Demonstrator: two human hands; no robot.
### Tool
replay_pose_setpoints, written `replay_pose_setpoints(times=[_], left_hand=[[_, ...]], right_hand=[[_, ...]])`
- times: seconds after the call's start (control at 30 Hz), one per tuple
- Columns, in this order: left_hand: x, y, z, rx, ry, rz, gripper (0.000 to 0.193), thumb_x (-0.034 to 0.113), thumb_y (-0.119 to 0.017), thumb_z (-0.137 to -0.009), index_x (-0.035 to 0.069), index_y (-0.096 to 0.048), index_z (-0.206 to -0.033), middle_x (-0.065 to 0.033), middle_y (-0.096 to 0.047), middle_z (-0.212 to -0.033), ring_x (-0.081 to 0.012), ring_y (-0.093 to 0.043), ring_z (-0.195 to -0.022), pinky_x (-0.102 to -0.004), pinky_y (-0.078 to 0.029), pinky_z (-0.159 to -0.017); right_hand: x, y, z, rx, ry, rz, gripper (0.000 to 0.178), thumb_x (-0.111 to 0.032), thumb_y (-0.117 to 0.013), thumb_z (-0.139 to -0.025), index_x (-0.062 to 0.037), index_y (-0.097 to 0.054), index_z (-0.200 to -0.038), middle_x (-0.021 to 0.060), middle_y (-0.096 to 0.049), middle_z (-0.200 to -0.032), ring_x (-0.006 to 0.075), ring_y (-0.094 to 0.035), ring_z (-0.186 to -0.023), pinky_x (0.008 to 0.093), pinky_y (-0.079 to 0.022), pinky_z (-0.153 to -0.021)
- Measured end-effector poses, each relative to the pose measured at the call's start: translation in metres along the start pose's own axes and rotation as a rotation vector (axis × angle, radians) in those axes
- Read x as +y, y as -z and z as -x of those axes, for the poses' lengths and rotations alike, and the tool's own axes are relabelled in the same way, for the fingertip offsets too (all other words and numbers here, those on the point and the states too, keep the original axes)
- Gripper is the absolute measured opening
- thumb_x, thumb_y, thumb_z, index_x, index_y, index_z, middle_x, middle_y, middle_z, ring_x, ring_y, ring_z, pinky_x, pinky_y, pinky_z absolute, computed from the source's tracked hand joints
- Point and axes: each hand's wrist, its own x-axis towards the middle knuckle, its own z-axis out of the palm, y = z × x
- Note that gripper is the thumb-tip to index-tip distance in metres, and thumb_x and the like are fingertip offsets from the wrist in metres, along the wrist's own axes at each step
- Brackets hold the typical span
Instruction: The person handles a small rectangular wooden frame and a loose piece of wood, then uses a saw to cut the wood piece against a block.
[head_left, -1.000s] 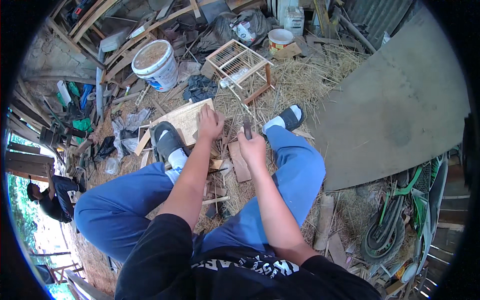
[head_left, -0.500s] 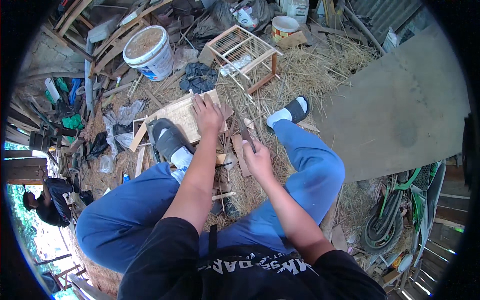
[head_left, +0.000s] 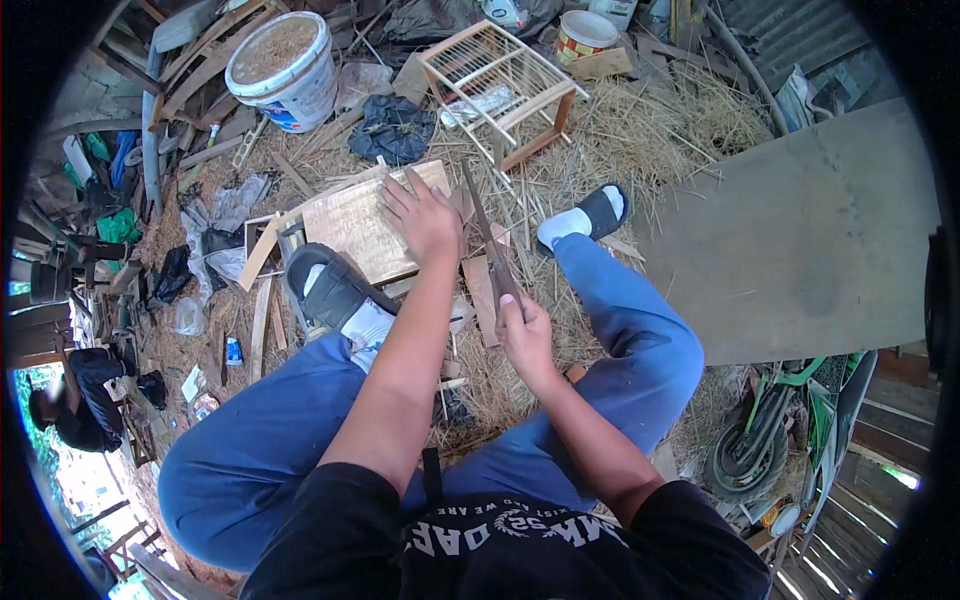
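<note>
My left hand (head_left: 424,222) lies flat with fingers spread on a pale wooden board (head_left: 345,232), near its right end. My left foot, in a black sandal (head_left: 335,285), rests at the board's near left side. In my right hand (head_left: 525,338) is the handle of a saw (head_left: 489,228). Its long dark blade tapers away from me, just right of the board; the teeth are too small to make out. Whether the blade touches the wood I cannot tell. Wood offcuts (head_left: 481,300) lie below the blade.
A slatted wooden cage (head_left: 510,95), a black plastic bag (head_left: 392,130) and a white bucket (head_left: 285,75) stand beyond the board. A large grey sheet (head_left: 800,240) lies at right, above a motorbike wheel (head_left: 748,450). Straw covers the ground. Another person (head_left: 85,400) is at far left.
The view has shifted slightly. My right hand with the saw has drawn a little toward me. My left hand stays flat on the board.
</note>
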Motion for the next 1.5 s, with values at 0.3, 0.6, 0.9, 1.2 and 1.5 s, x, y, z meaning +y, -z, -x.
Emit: replay_pose_setpoints(times=[0.3,0.6,0.9,1.2,1.5], left_hand=[[0.002,-0.001,0.004,-0.060,0.097,-0.004,0.067,0.038,-0.039,-0.108,0.005,-0.023,-0.164,-0.0285,-0.010,-0.171,-0.0449,-0.006,-0.159,-0.0614,-0.001,-0.127],[-0.011,0.005,0.009,-0.104,-0.032,0.012,0.065,0.036,-0.040,-0.108,0.006,-0.027,-0.164,-0.0244,-0.010,-0.172,-0.0428,-0.005,-0.160,-0.0635,0.001,-0.126],[-0.012,0.001,0.008,-0.032,0.002,0.085,0.064,0.033,-0.045,-0.105,0.001,-0.035,-0.159,-0.0247,-0.023,-0.168,-0.0410,-0.016,-0.157,-0.0601,-0.008,-0.127],[-0.005,-0.009,0.004,-0.031,-0.004,-0.044,0.061,0.034,-0.043,-0.107,0.008,-0.034,-0.161,-0.0252,-0.021,-0.169,-0.0425,-0.015,-0.158,-0.0597,-0.009,-0.127],[-0.002,-0.008,0.003,-0.081,-0.006,-0.095,0.061,0.033,-0.042,-0.107,0.008,-0.033,-0.162,-0.0251,-0.020,-0.169,-0.0447,-0.016,-0.157,-0.0610,-0.011,-0.127]], right_hand=[[-0.004,-0.007,-0.004,0.002,0.011,0.053,0.032,-0.028,-0.059,-0.108,-0.0074,-0.062,-0.083,-0.0101,-0.046,-0.065,0.0016,-0.040,-0.056,0.0251,-0.031,-0.050],[-0.003,-0.004,-0.002,-0.036,0.005,0.071,0.035,-0.027,-0.059,-0.107,-0.0062,-0.061,-0.080,-0.0091,-0.047,-0.064,0.0026,-0.041,-0.057,0.0270,-0.032,-0.050],[-0.020,-0.007,0.018,-0.004,-0.048,0.202,0.032,-0.023,-0.060,-0.106,-0.0047,-0.059,-0.080,-0.0092,-0.046,-0.064,0.0020,-0.040,-0.058,0.0270,-0.033,-0.051],[-0.023,-0.006,0.029,0.030,-0.037,0.255,0.034,-0.020,-0.061,-0.105,-0.0056,-0.055,-0.076,-0.0079,-0.045,-0.064,0.0024,-0.040,-0.061,0.0272,-0.031,-0.052],[-0.034,-0.020,0.028,0.084,0.007,0.170,0.045,-0.007,-0.057,-0.103,-0.0025,-0.045,-0.146,-0.0016,-0.057,-0.089,0.0044,-0.046,-0.067,0.0237,-0.039,-0.058]])
